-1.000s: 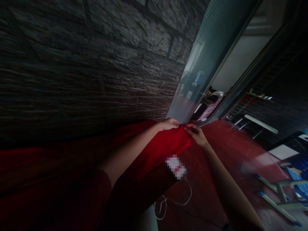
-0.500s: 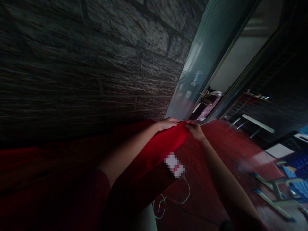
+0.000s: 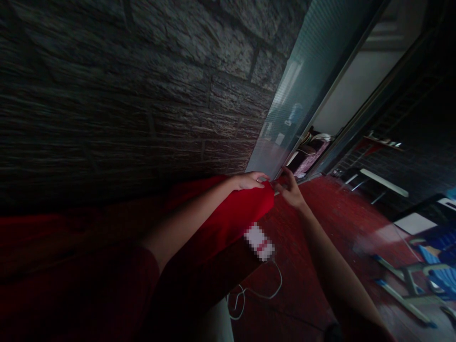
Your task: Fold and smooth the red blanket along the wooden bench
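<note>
Head cam: L hand (image 3: pixel 251 181) has thumb + fingers closed on top edge of red cloth (image 3: pixel 235 213) nr its far end, rest of cloth running below grip & back twd wearer. R hand (image 3: pixel 292 192) is open, index raised, just beside cloth's end, contact unclear; pixelated white item (image 3: pixel 259 242) w/ white cable (image 3: pixel 280 280) sits below cloth.

Dim overall; the draped red cloth (image 3: pixel 245 206) darkens leftward; pale glare streaks the tall grey-green translucent panel (image 3: pixel 302 90); edges blur.
</note>
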The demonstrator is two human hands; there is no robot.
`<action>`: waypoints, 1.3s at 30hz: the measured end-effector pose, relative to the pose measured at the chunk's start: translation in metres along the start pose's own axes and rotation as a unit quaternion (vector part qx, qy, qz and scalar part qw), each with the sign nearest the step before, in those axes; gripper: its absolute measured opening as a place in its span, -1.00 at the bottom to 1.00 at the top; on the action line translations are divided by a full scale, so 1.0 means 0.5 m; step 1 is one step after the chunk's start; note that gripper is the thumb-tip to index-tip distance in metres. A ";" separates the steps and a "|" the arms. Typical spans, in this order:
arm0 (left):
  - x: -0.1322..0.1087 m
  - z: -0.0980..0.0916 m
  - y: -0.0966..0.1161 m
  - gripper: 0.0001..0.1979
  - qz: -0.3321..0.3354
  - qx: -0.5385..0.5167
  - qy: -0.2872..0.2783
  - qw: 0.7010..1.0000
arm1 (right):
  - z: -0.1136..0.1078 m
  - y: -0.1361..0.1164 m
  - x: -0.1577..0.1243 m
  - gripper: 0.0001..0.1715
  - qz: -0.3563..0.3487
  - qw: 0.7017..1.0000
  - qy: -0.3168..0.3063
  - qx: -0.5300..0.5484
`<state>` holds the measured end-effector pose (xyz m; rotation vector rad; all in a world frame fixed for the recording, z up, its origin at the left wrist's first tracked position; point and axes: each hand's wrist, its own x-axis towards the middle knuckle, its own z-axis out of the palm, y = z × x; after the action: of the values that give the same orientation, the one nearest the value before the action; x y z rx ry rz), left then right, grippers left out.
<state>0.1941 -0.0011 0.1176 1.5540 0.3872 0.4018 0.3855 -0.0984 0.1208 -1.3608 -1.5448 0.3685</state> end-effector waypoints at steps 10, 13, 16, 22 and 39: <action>-0.013 0.019 0.022 -0.83 0.082 0.076 -0.014 0.994 | 0.017 -0.057 0.022 -0.50 0.116 0.937 -0.306 0.127; -0.038 0.009 0.013 -0.77 0.068 0.109 -0.011 0.992 | 0.021 -0.049 0.020 -0.54 0.133 0.932 -0.323 0.103; -0.093 -0.005 -0.016 -0.54 0.062 0.139 0.002 0.988 | 0.023 -0.052 0.022 -0.59 0.142 0.928 -0.338 0.070; -0.226 -0.058 -0.099 -0.63 0.020 0.278 0.107 0.954 | 0.012 -0.066 0.035 -0.58 0.185 0.936 -0.300 0.017; -0.363 -0.094 -0.115 -0.66 0.058 0.301 0.164 0.938 | -0.008 -0.014 0.035 -0.56 0.257 0.928 -0.237 0.125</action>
<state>0.0126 -0.0463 0.0585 2.1175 0.7298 0.6830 0.3870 -0.0869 0.1361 -1.5269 -1.4241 1.2567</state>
